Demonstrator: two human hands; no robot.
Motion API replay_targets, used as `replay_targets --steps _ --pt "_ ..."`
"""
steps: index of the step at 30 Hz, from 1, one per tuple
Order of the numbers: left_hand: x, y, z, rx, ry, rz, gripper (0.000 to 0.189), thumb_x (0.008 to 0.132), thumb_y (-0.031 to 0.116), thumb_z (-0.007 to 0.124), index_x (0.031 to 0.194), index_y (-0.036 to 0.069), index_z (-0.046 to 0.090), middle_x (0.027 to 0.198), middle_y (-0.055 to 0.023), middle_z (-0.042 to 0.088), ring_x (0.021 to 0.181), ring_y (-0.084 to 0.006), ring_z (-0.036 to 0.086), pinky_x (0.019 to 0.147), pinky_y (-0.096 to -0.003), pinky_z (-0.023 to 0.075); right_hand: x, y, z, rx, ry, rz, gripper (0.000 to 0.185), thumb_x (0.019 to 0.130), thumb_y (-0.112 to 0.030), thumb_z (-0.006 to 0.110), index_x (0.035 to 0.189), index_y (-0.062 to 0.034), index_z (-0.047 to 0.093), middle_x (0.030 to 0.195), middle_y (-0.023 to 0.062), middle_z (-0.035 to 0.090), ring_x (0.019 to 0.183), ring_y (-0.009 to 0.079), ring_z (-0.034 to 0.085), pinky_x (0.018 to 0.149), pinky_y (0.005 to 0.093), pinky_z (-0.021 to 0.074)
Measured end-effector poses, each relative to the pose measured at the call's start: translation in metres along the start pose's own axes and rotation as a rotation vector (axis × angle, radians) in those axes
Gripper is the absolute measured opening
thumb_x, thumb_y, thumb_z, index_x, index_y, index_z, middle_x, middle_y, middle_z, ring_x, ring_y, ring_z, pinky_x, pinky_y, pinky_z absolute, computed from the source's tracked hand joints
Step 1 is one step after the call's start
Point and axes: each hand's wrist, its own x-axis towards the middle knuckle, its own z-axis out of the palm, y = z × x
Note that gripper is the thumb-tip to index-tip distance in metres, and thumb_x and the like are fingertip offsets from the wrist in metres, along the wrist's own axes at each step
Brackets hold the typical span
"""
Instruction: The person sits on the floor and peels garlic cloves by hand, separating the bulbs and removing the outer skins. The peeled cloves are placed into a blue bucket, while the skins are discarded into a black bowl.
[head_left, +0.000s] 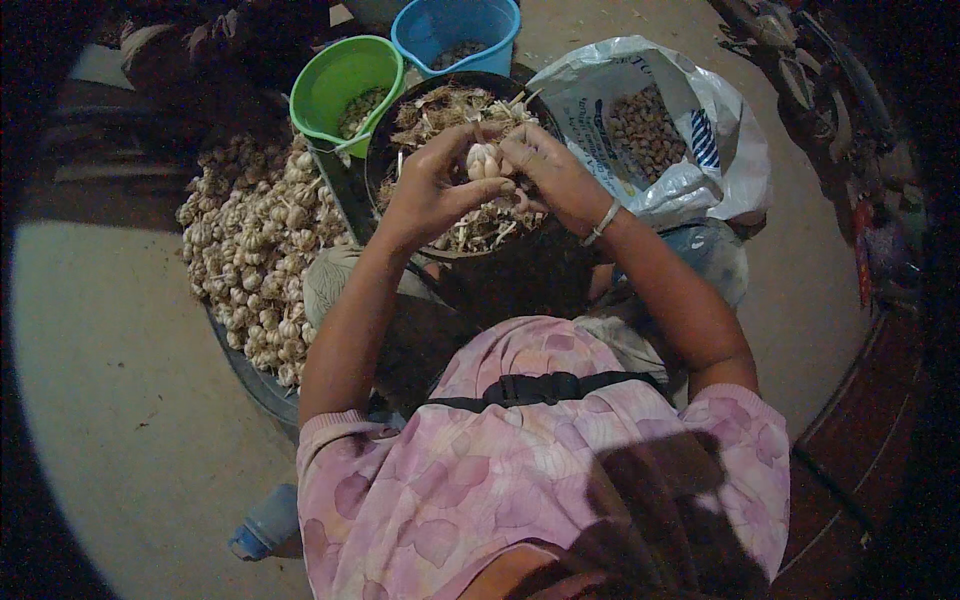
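Note:
Both my hands meet over a round dark basin (370, 161) holding garlic skins, stalks and roots (480, 229). Between them is a garlic bulb (482, 161) with its cloves showing. My left hand (442, 184) curls round the bulb's left side, thumb across its lower edge. On the bulb's right side are the fingers of my right hand (551, 169), which has a band at the wrist; its fingertips are partly hidden. A large heap of garlic bulbs (259, 251) lies to the left of the basin.
Beyond the basin stand a green bucket (311, 90) and a blue bucket (405, 34), each with small pieces inside. An open white woven sack (739, 150) at the right holds many cloves. A translucent bluish bottle (266, 521) lies on the floor at lower left.

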Motion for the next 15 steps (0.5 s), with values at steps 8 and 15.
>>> replay_targets --steps 8,15 --pt "-0.002 -0.009 -0.005 0.092 0.002 0.021 0.056 0.077 0.010 0.077 0.126 -0.001 0.051 0.114 -0.0107 0.058 0.104 -0.0168 0.058 0.087 -0.0302 0.0503 -0.002 -0.003 0.005 -0.011 0.031 -0.040 0.038 0.095 -0.042 0.054 0.100 -0.0047 0.053 0.091 0.0048 0.062 0.073 0.0096 0.060 0.052 0.0237 0.0479" --pt "-0.004 -0.011 -0.004 -0.018 0.041 -0.049 0.052 0.078 0.010 0.076 0.124 0.001 0.051 0.112 -0.0116 0.057 0.107 -0.0181 0.056 0.087 -0.0314 0.0507 -0.002 -0.011 0.000 0.111 0.018 0.117 0.028 0.093 -0.030 0.058 0.101 -0.0040 0.054 0.088 0.0052 0.062 0.070 0.0095 0.061 0.052 0.0250 0.0493"
